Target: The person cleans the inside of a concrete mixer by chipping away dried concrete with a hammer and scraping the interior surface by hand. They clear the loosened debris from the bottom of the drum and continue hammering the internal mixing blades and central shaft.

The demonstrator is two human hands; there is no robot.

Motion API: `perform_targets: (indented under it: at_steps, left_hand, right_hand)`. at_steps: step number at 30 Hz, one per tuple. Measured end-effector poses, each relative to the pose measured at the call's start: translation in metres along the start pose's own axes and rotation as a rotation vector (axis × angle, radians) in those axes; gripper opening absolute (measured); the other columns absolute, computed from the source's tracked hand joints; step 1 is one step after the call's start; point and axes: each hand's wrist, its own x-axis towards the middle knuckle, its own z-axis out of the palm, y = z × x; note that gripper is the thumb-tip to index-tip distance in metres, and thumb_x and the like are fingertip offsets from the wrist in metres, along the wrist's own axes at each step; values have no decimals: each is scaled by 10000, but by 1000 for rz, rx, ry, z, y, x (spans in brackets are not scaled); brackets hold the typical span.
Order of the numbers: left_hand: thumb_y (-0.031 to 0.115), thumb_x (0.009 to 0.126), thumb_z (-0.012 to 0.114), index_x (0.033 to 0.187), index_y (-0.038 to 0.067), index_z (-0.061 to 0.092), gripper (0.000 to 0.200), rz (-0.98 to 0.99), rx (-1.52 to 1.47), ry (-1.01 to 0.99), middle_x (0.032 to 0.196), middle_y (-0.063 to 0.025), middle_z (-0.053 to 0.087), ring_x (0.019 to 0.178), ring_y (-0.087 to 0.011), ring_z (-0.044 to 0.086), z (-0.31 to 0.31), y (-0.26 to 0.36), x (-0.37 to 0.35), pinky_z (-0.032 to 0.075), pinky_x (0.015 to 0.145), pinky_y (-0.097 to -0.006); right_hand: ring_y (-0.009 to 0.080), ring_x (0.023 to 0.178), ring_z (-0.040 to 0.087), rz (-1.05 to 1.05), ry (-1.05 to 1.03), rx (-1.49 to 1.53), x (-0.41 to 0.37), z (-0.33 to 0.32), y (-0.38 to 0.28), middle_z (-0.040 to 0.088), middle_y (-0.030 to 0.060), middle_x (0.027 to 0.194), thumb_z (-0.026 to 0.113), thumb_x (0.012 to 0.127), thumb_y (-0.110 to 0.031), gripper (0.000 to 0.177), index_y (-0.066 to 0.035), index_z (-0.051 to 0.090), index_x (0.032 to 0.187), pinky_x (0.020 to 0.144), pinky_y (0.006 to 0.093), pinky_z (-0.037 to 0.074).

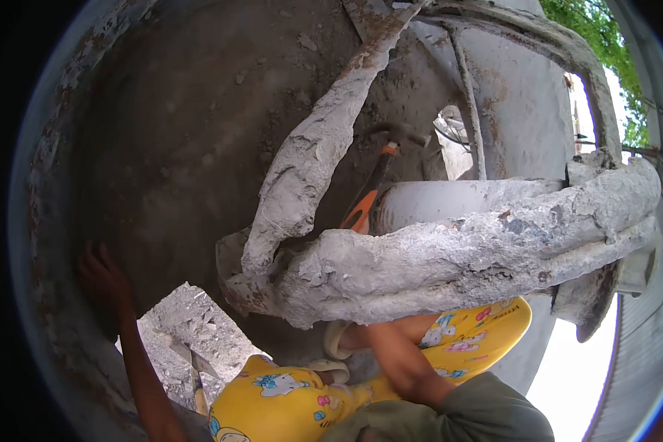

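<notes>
My left hand (103, 278) rests against the dusty inner wall of a big metal drum (177, 132), fingers apart, holding nothing. My right forearm (398, 357) reaches up behind a thick arm (449, 258) crusted with dried cement, which hides the hand and its fingers. Above that crusted arm rises a hammer (390, 147) with a metal head and a black and orange handle, tilted. The handle's lower end disappears behind the crusted arm, on the side where my right forearm goes, so I cannot see what grips it.
A second cement-caked blade (309, 162) slants upward from the first. Through an opening at lower left, a trowel (193, 361) lies on grey rubble (206, 324). Yellow patterned trousers (272, 394) cover my bent legs. A crusted bar (597, 96) arches at upper right.
</notes>
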Motion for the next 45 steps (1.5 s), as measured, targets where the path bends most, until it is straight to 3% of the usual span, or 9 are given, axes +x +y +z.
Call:
perform_targets:
  at_steps: [11,16,20,23,28,32,37,43,45]
  left_hand:
    - [285,874,450,1060,40,510,313,52,-2,47,997,-154,533,923,-294,517,0,1,3,414,774,-378]
    - [295,876,444,1060,44,510,318,44,-12,13,1007,-147,529,919,-290,518,6,-6,6,412,776,-373]
    - [287,872,452,1049,35,514,313,26,16,0,1004,-151,530,914,-295,521,4,-1,-2,414,774,-378]
    - [280,869,458,1050,33,514,311,42,-14,34,1001,-154,531,915,-297,522,1,0,10,414,778,-377]
    - [276,868,463,1046,41,521,300,20,-95,6,995,-148,536,920,-292,523,-3,4,8,416,779,-369]
    - [274,866,467,1044,48,526,294,11,-18,-22,995,-139,539,919,-289,524,-9,6,4,416,776,-367]
    - [283,865,468,1046,53,529,299,30,13,1,1003,-133,542,920,-283,525,-4,1,7,413,780,-374]
    - [292,868,459,1044,50,532,308,31,-16,32,1005,-134,543,925,-286,523,-5,1,3,411,783,-377]
    - [292,868,460,1040,48,534,308,49,-15,35,1005,-135,543,923,-287,523,-6,-1,8,410,783,-377]
  right_hand:
    - [138,454,530,71,-35,29,-26,5,18,545,51,576,480,834,-162,126,-62,520,768,409,266,435]
    - [136,451,528,211,-35,277,-79,34,46,543,48,573,485,833,-168,122,-65,516,775,407,266,434]
    - [134,450,520,74,89,300,0,14,-8,536,45,573,495,829,-181,118,-70,506,792,405,266,430]
    - [132,448,515,40,136,333,0,2,-26,531,43,573,502,826,-192,120,-74,498,805,404,266,427]
    - [129,446,506,93,139,324,-14,18,11,523,39,572,514,822,-209,132,-80,484,827,401,266,421]
    - [126,445,499,71,146,347,0,11,-6,517,36,572,524,818,-223,149,-85,474,845,399,266,417]
    - [123,443,490,156,94,336,-53,28,38,509,33,572,536,813,-240,175,-92,460,866,397,266,412]
    - [119,440,480,-31,189,421,43,0,-60,499,28,572,550,807,-261,211,-99,444,892,394,265,406]
    - [118,440,476,-43,203,434,43,-2,-71,496,27,571,555,805,-268,224,-102,439,901,393,265,404]
